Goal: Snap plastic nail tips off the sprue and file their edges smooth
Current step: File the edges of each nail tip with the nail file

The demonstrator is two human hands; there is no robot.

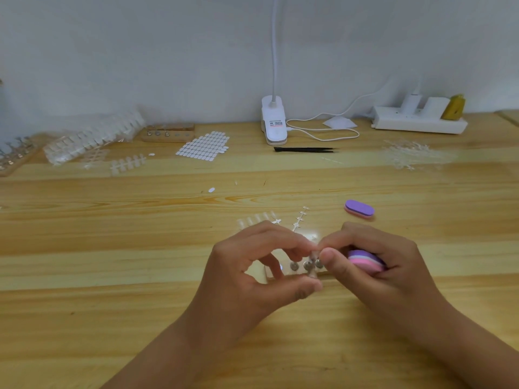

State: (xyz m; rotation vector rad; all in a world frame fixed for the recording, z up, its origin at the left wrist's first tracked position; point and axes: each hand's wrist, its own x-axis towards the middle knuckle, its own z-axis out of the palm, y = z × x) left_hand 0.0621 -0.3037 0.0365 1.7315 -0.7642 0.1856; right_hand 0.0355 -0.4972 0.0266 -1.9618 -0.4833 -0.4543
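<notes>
A pale pine-board bench (112, 276) fills the view, and its far edge meets a white wall (140, 51). Its near edge lies out of frame. Wide bare strips of wood run to the left and right of the hands and across the middle. The left hand (252, 279) and right hand (376, 265) meet low over the near centre. Along the far edge, from left to right, stand crumpled clear bags of nail tips (92, 136), a white clip lamp (273, 122) and a white power strip (418, 122). The lamp carries a small label with dark and red print too small to read. Nearer lie a sheet of white oval tabs (203, 146), a heap of bare clear sprues (407, 154) and black tweezers (303, 149). A small wooden holder with round metal discs (286, 273) sits under the hands. The right grip curls its lower fingers round a purple and pink oval foam buffer block (365, 261). A second purple and pink buffer block (359, 209) lies apart on the far right. Just beyond the hands are a row of clear nail tips (257, 219) and a stripped sprue stem (300, 219). The left grip pinches a small clear plastic nail tip (312, 272), blurred, between thumb and forefinger, and the right thumb and forefinger close on its top.
</notes>
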